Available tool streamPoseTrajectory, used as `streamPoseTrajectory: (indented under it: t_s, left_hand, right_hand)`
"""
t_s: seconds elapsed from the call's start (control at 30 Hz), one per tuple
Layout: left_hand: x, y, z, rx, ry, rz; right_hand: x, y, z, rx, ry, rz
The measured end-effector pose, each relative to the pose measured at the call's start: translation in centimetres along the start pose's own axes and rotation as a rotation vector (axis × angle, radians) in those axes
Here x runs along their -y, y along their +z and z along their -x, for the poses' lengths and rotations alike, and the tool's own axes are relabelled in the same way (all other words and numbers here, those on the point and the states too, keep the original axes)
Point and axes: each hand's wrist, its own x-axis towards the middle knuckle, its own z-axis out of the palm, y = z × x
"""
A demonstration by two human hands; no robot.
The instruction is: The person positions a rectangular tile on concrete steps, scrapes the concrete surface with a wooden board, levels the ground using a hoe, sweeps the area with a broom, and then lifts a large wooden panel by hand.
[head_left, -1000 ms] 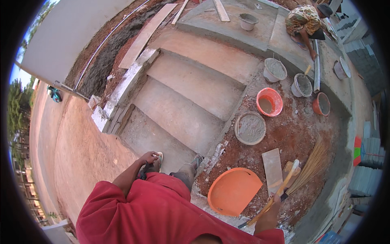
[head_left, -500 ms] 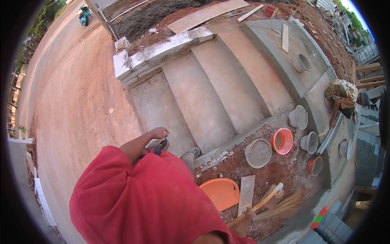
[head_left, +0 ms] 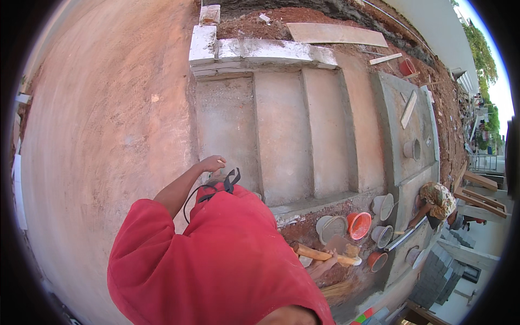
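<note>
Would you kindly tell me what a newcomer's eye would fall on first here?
Probably the red shirt filling the lower middle, with the right hand gripping a wooden handle beside it. Next would likely come the bright orange-red bucket right of centre, and the broad concrete steps in the upper middle.

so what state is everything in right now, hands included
bare left hand: fingers curled, nothing clearly visible in it
bare right hand: closed in a grip
tan wooden handle with white end: held in the right hand
tan straw broom: partly hidden, held or resting unclear
widest round grey bucket: upright, open, holding grey mix
round orange-red bucket: upright, open
long pale wooden board: lying flat
</note>
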Motion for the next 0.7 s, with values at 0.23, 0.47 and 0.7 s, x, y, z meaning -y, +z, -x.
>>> streamPoseTrajectory:
  t_s: [0.23,0.47,0.7]
  left_hand:
    - [-10.5,-6.0,-0.4,0.285,0.236,0.013]
    - [-18.2,-8.0,-0.7,0.674,0.25,-0.106]
    - [-20.9,-11.9,-5.2,0.673,-0.092,0.15]
  right_hand:
    - [-6.9,16.4,11.7,0.508,0.263,-0.186]
    - [-19.7,33.0,10.4,0.844,0.586,0.102]
    - [-32.1,48.0,15.3,0.911,0.712,0.128]
